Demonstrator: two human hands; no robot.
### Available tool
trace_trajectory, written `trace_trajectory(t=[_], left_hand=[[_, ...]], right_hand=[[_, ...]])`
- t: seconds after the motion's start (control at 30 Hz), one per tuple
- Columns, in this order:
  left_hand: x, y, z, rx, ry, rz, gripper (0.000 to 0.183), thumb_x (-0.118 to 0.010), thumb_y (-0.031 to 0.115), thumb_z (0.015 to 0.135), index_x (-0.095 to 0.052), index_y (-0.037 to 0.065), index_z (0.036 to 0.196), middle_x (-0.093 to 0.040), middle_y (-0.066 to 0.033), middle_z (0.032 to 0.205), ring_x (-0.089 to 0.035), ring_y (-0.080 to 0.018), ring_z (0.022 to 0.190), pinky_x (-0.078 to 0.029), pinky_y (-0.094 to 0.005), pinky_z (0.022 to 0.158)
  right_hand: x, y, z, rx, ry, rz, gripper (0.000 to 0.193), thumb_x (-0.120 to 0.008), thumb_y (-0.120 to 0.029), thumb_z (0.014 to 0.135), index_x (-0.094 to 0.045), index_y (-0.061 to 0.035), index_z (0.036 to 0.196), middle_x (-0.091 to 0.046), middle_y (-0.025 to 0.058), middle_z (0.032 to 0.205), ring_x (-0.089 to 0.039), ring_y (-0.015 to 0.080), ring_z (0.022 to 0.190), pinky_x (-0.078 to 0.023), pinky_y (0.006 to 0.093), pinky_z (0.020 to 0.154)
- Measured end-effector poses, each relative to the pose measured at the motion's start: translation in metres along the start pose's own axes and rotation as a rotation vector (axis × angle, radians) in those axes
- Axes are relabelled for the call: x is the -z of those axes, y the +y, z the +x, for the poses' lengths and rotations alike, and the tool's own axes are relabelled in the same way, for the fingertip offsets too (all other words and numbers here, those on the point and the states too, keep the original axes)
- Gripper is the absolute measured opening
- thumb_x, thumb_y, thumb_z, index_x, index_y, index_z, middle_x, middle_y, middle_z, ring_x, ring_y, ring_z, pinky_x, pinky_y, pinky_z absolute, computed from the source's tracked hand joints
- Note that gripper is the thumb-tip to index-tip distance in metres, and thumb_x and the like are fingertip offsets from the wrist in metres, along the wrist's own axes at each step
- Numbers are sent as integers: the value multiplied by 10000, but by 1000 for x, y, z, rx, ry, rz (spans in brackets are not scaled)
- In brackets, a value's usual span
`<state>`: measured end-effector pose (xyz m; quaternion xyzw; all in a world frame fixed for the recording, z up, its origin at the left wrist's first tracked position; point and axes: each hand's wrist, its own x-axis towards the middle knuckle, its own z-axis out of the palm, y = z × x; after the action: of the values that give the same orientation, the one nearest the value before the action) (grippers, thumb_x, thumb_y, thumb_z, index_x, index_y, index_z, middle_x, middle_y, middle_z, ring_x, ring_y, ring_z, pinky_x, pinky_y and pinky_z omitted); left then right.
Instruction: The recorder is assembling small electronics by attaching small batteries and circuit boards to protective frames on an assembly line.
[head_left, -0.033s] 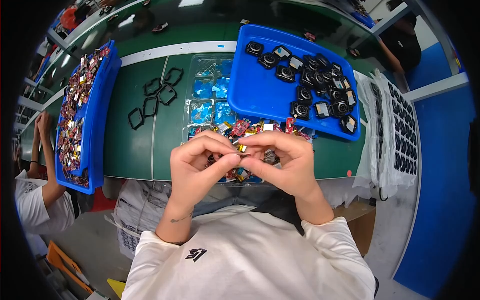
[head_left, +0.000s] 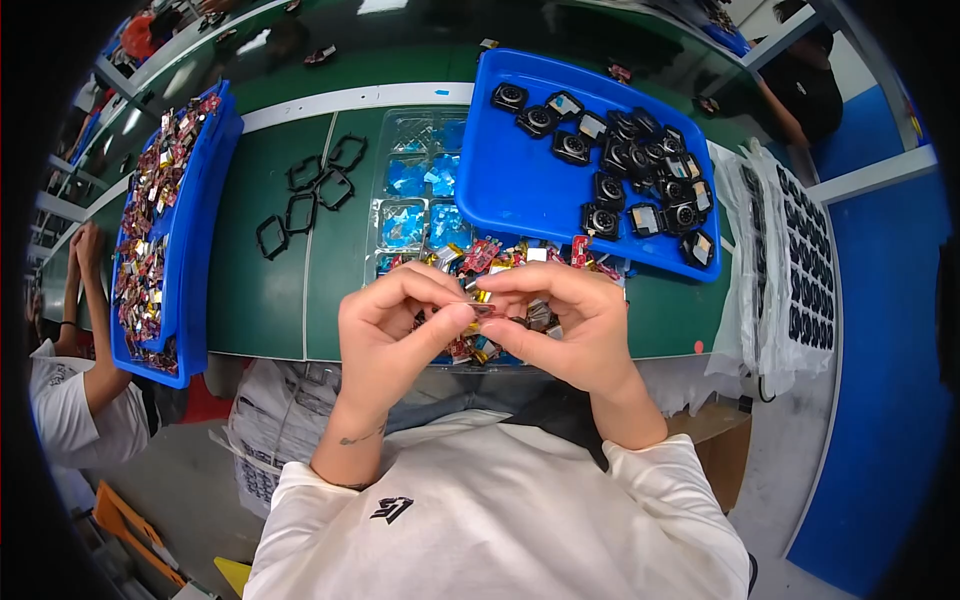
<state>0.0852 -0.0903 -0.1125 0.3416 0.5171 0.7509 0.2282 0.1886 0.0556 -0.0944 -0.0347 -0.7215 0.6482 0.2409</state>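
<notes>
In front of my chest, a small red circuit board (head_left: 484,309) is held between both hands, mostly covered by the fingers. My left hand (head_left: 405,318) is closed, pinching its left side between thumb and forefinger. On the other side, my right hand (head_left: 565,318) grips it the same way, fingers curled. Right beneath the hands lies a pile of red circuit boards (head_left: 482,254) with silver and yellow parts attached. Behind the pile, a clear compartment tray (head_left: 375,215) holds blue film pieces (head_left: 404,226).
A blue tray (head_left: 520,185) of black watch casings (head_left: 571,148) stands at right. Several black frames (head_left: 300,212) lie left of centre. A blue bin (head_left: 195,300) full of boards is farther left, near another person's arms (head_left: 92,300). Bagged trays of black parts (head_left: 805,260) stand at far right.
The circuit board has tilted slightly between my fingers, so more of its reddish face shows. My left thumb has shifted a little; both hands otherwise stay in place.
</notes>
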Motion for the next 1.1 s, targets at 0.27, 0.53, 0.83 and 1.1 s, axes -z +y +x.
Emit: trace_trajectory(t=[0.27,0.53,0.83,1.1], left_hand=[[-1,9,-3,168,31,-170,97,-651,-38,826,-601,-54,908,-644,-95,891,-606,-112,815,-494,-230,731],[-1,9,-5,274,-42,-127,112,-665,-37,818,-611,-68,911,-658,-99,863,-625,-113,776,-516,-240,689],[-4,17,-6,288,-60,-46,112,-662,-25,824,-616,-72,915,-660,-98,847,-632,-115,761,-524,-229,668],[-9,21,-6,256,-60,-34,98,-663,-32,821,-624,-69,903,-664,-96,837,-638,-117,763,-522,-228,677]], right_hand=[[4,7,3,211,-28,-156,149,-708,28,726,-688,-1,870,-679,70,794,-616,114,661,-481,216,563],[7,2,3,213,-36,-143,169,-701,35,730,-686,7,896,-665,79,801,-601,112,637,-476,222,539],[14,4,5,269,-95,-239,215,-715,19,718,-680,10,930,-654,87,810,-599,141,654,-473,238,550],[12,4,5,358,-94,-242,189,-718,6,687,-675,-9,871,-654,91,789,-617,191,675,-478,278,594]])
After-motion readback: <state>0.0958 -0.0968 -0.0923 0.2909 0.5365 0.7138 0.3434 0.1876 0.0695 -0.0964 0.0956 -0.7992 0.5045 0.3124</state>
